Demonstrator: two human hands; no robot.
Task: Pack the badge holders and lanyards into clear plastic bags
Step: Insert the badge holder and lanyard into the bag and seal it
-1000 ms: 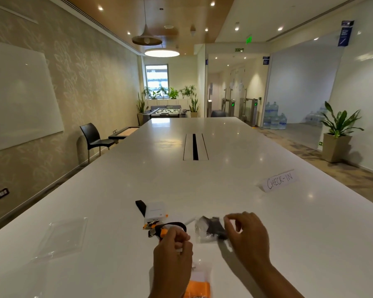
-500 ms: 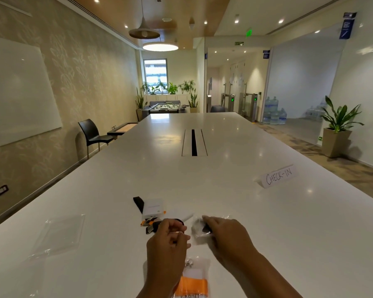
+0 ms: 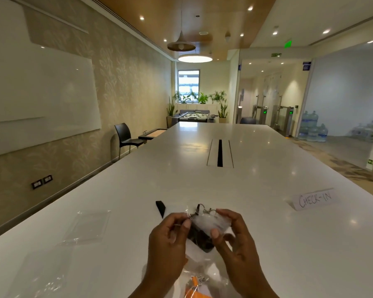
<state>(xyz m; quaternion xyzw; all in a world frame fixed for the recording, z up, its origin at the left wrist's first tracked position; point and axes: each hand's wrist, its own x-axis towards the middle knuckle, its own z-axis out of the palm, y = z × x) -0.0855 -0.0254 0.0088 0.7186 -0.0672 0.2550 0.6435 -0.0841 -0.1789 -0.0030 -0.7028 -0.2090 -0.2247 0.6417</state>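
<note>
Both hands hold a small clear plastic bag [image 3: 209,224] raised above the white table [image 3: 267,233]. A black lanyard with a metal clip at the top shows through the bag. My left hand [image 3: 168,239] pinches the bag's left edge and my right hand [image 3: 235,237] grips its right side. Below my wrists lies a second clear bag with an orange lanyard [image 3: 197,286] inside. A black strip of lanyard [image 3: 160,208] shows on the table behind my left hand; whatever else lies there is hidden by my hands.
Empty clear bags [image 3: 88,226] lie on the table to the left. A folded paper sign reading CHECK-IN [image 3: 314,200] stands at the right. A cable slot [image 3: 220,153] runs along the table's middle. A black chair [image 3: 125,136] stands by the left wall.
Both hands have lifted the bag with the black lanyard off the table and brought it together in front of me. My left hand let go of the items on the table. The camera tilted.
</note>
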